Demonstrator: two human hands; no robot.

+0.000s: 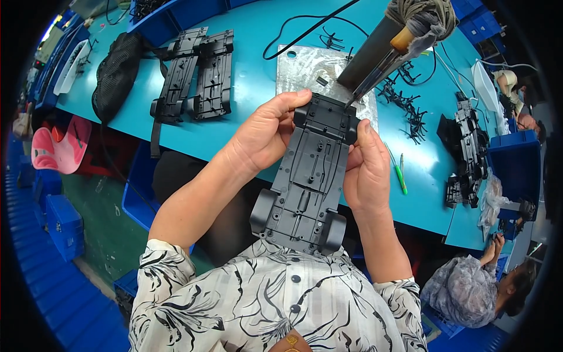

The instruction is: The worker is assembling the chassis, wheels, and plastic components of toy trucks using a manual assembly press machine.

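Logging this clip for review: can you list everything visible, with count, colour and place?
Chassis plate: one, dark grey plastic, held over the near table edge.
Chassis plates: two, black, side by side on the table's left part.
Mesh bag: one, black, at the table's left end.
Metal sheet: one, silvery, on the table beyond the held plate.
Soldering-type tool: one, dark with cloth-wrapped grip, tip down near the held plate.
Small plastic sprues: several, black, scattered at right.
Stacked parts: a pile, black, far right.
Green stick: one, near the right hand.
Table: one, teal.
Co-worker: one, lower right.
Left hand: grips the plate's left edge.
Right hand: grips its right edge.
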